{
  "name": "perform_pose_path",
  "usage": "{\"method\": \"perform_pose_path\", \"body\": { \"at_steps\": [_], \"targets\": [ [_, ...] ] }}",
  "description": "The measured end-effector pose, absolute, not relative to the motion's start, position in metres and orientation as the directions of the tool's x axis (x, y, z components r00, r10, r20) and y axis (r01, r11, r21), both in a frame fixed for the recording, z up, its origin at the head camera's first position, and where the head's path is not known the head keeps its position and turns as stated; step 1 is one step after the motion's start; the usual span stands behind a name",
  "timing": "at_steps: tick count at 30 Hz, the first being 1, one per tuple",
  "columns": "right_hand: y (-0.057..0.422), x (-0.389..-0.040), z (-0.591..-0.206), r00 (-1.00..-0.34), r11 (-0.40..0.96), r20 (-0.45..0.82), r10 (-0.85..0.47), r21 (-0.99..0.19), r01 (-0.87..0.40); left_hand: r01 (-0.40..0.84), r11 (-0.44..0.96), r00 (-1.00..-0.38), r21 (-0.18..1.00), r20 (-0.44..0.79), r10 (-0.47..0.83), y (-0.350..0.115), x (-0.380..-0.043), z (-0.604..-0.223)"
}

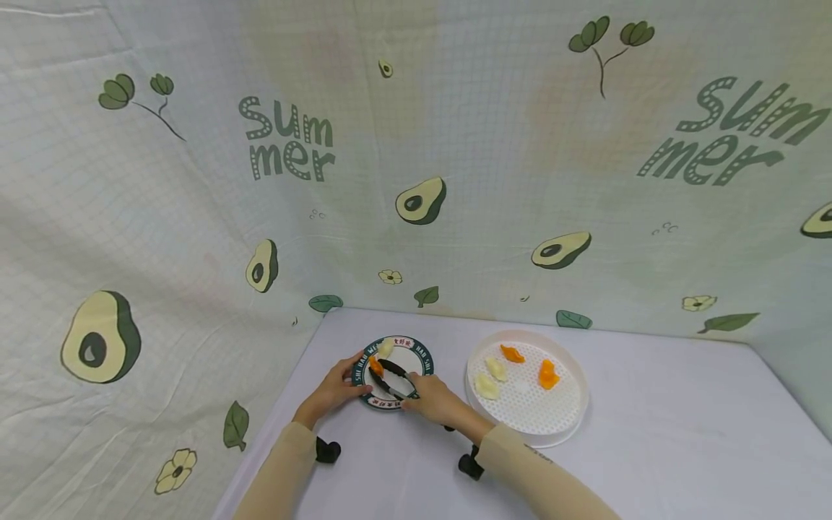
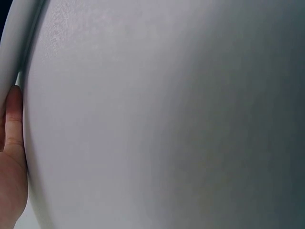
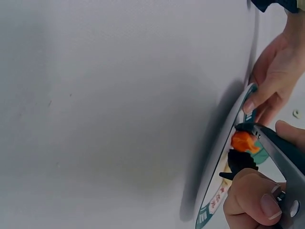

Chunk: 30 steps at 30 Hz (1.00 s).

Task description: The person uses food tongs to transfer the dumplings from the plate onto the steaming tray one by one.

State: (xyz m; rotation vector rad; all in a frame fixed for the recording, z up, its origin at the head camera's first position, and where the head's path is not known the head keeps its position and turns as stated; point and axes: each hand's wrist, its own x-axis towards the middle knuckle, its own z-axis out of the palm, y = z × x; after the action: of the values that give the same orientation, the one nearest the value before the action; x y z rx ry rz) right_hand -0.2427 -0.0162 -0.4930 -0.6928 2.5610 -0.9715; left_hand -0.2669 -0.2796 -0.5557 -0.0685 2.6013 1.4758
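My left hand (image 1: 339, 391) grips the left rim of a round plate (image 1: 409, 361) with a dark green patterned border. In the right wrist view the left thumb (image 3: 261, 98) lies on the rim. The right hand (image 1: 430, 399) holds metal tongs (image 1: 398, 393) with black tips, reaching over the plate from the right. Between the tong tips is an orange dumpling-shaped piece (image 3: 244, 141), close over the plate. Beyond it, a pale yellow dumpling-shaped piece (image 1: 386, 349) lies at the plate's far edge. The left wrist view shows part of the left hand (image 2: 13, 157) against a pale surface.
To the right stands a round white tray (image 1: 533, 419) with a dotted base, bearing two orange pieces (image 1: 548, 374) and two pale yellow pieces (image 1: 486, 386). Both sit on a white table (image 1: 676, 419). A printed cloth (image 1: 481, 130) hangs behind and at the left.
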Motion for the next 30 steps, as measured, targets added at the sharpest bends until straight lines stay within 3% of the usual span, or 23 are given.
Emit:
{"method": "perform_pose_path", "body": {
  "at_steps": [30],
  "targets": [
    [0.036,-0.218,-0.466,-0.834,0.625,-0.052,-0.55,-0.687,-0.369,-0.123,0.566,-0.986,0.815,-0.163,0.02,-0.279,-0.268,-0.555]
  ]
}}
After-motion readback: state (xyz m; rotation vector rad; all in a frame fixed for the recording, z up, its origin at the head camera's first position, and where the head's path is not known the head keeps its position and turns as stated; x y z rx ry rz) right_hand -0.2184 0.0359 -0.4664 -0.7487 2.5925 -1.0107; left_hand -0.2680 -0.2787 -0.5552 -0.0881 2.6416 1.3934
